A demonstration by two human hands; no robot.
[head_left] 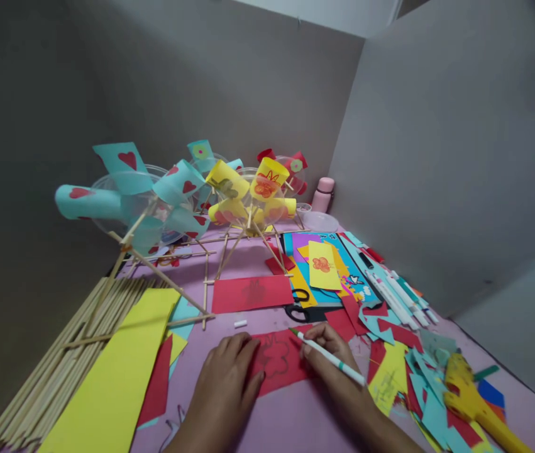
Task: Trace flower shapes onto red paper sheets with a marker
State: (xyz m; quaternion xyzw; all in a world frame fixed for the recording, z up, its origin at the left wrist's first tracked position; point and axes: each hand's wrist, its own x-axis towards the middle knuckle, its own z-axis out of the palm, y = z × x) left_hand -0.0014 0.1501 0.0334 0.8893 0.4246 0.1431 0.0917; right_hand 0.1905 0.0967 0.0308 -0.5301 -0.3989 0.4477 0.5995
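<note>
My right hand (330, 355) grips a white marker (336, 360) with a teal band; its green tip shows uncapped above the far edge of a red paper strip (295, 374). A dark outline of a butterfly or flower shape is drawn on that strip. My left hand (229, 377) lies on the strip's left end, fingers spread out and holding nothing. Just beyond it sits a small white cap (240, 324). Another red strip (253, 294) with a dark drawing lies farther off, beside black-handled scissors (299, 308).
Paper pinwheels on stick frames, one blue (139, 201) and one yellow (248, 195), stand at the back. Bamboo sticks (69, 352) and a yellow sheet (116, 371) lie left. Markers (394, 302), paper scraps (430, 396) and a yellow glue gun (469, 402) lie right.
</note>
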